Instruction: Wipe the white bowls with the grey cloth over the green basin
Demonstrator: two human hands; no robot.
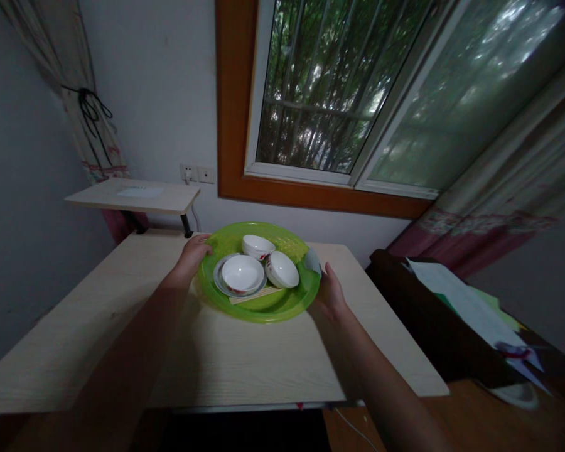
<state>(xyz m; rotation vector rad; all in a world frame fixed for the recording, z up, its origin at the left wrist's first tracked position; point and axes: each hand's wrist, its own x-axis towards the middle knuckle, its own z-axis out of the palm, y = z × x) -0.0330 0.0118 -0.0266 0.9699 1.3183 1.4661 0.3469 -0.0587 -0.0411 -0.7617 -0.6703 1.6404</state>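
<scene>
Several bowls occupy a green basin gripped by the left hand and, seemingly, the right hand.

basin: glossy plastic | bowls: glossy, smooth | tabletop: matt, wood-grained

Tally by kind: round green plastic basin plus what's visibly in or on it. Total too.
Green basin: 1
Glossy round white bowls: 3
Round grey-rimmed plate: 1
Small grey cloth: 1
Total: 6
Thin pale sticks left out: too blurred to count.
</scene>
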